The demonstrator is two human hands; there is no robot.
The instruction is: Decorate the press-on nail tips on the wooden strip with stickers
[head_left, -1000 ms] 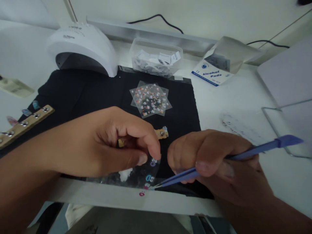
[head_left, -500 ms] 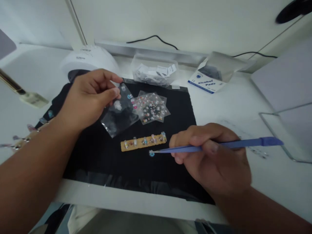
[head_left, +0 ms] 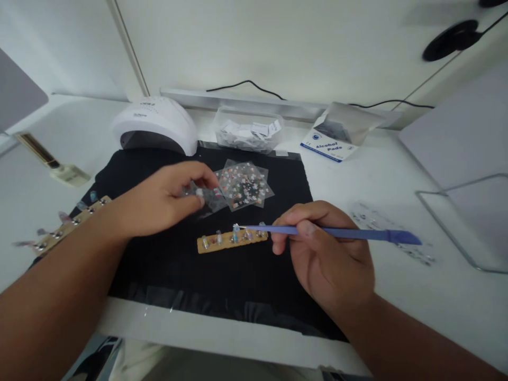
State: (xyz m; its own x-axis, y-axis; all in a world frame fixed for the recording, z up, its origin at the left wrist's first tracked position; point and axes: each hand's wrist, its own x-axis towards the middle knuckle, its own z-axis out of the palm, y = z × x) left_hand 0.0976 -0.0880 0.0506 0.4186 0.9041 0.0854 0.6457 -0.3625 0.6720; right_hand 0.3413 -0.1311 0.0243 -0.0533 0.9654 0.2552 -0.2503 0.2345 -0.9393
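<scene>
My right hand grips slim blue-purple tweezers. Their point is at the middle of a tan strip that carries several small clear and bluish false nail tips on round silver mounts. A tiny pale-blue sticker shows at the tweezer point, against the middle nail tip. Above the strip's left half, my left hand hovers low with thumb and forefinger apart. Below its fingers lies a clear sticker sheet, partly hidden by them. Beside it rest stacked transparent sheets dotted with small flower-like designs.
A black mat covers the desk's middle. Behind it stand a white nail lamp, a clear box of small packets and an alcohol pads box. A second nail-tip strip and a polish bottle are at left.
My right hand has lifted the tiny blue sticker from below the strip up to its middle nail tip. My left hand has lowered the raised clear sheet to the mat, its fingers parting.
</scene>
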